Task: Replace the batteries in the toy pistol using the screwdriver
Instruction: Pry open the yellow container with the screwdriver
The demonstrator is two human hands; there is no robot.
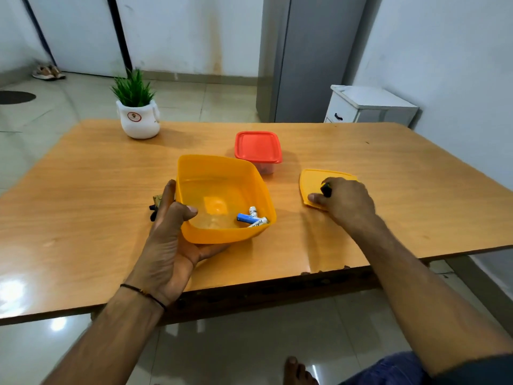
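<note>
Starting at the far left, a pair of shoes [48,72] sits on the pale tiled floor [222,101] against the white wall [180,31], with a dark mat [15,97] nearby. A wooden table [83,190] fills the middle of the room, its near edge chipped. A potted plant [138,107] stands near its far left corner. The left hand [169,240] cups the near left corner of an open yellow tub [222,236], thumb hooked over the rim and fingers curled beneath. Just left of that hand, a dark and olive scrap of what seems the toy pistol [155,207] lies on the table, mostly hidden. A few batteries [252,218] lie in the tub's right corner. Behind the tub stands a red-lidded box [258,148]. Further right a yellow lid [312,180] lies flat, and the right hand [344,201] rests on it, fingers curled round a small dark object [326,189] too hidden to name. A tall grey cupboard [311,56] and a low white cabinet [369,104] stand at the far right.
</note>
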